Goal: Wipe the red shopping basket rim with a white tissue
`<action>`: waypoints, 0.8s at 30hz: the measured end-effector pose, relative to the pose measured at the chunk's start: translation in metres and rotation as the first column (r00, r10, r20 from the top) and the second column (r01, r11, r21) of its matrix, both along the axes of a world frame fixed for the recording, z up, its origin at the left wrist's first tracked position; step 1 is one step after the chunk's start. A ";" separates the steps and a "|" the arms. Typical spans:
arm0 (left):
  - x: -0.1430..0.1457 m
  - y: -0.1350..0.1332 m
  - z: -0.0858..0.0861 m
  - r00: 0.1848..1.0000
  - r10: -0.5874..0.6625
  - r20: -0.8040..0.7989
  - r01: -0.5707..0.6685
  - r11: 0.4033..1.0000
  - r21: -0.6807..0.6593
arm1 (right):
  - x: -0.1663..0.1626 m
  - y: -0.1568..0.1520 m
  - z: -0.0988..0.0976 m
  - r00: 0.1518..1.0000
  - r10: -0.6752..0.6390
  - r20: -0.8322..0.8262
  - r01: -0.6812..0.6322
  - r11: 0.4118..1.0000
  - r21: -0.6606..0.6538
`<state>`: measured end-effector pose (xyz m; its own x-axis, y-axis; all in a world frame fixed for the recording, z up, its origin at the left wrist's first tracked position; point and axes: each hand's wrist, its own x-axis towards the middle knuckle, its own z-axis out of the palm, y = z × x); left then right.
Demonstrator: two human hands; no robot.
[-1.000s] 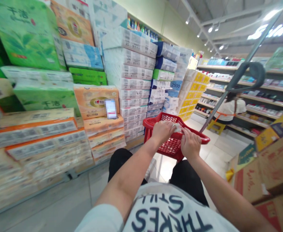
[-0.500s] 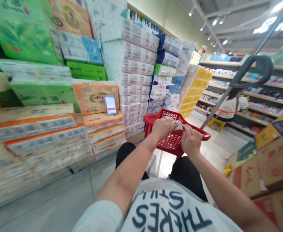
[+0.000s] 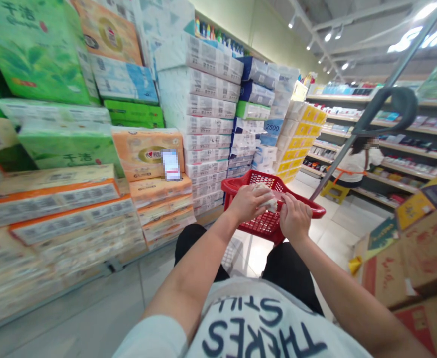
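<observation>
A red plastic shopping basket (image 3: 259,229) with a lattice wall is in front of my knees, its long metal pull handle (image 3: 338,166) slanting up to the right and ending in a grey grip loop (image 3: 386,112). My left hand (image 3: 247,203) is closed on a crumpled white tissue (image 3: 271,204), pressed against the near rim of the basket. Just to its right, my right hand (image 3: 296,215) has its fingers closed over the same rim; part of the fingertips is hidden.
Stacked tissue packs (image 3: 211,107) line the left side. A phone (image 3: 171,165) with a lit screen leans against an orange pack (image 3: 147,149). Cardboard boxes (image 3: 423,248) stand at the right. A person (image 3: 353,161) sits on a yellow stool (image 3: 334,191) by shelves.
My left hand has shifted slightly along the rim with the tissue, and more of the tissue now shows. My right hand stays at the rim. The view has moved slightly.
</observation>
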<state>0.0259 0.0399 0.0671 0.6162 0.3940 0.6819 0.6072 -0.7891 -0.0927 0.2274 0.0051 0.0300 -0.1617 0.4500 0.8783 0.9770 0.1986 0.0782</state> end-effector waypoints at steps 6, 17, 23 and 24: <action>0.014 -0.007 0.007 0.979 0.189 0.072 -0.182 0.978 -0.098 | 0.001 0.001 0.000 1.000 0.004 -0.004 -0.004 1.000 -0.011; 0.013 -0.006 0.005 0.985 0.164 0.059 -0.159 0.984 -0.078 | 0.002 -0.001 -0.001 1.000 -0.002 -0.003 0.002 1.000 -0.005; 0.011 -0.004 0.003 0.989 0.138 0.061 -0.135 0.990 -0.047 | -0.001 0.000 0.001 1.000 -0.006 0.000 0.006 1.000 -0.011; 0.009 -0.003 0.001 0.993 0.108 0.042 -0.107 0.994 -0.020 | -0.001 -0.001 0.001 1.000 -0.007 0.004 0.007 1.000 -0.011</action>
<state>0.0346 0.0373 0.0681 0.5397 0.4685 0.6994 0.6920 -0.7201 -0.0516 0.2266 0.0044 0.0309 -0.1618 0.4609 0.8726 0.9781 0.1925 0.0797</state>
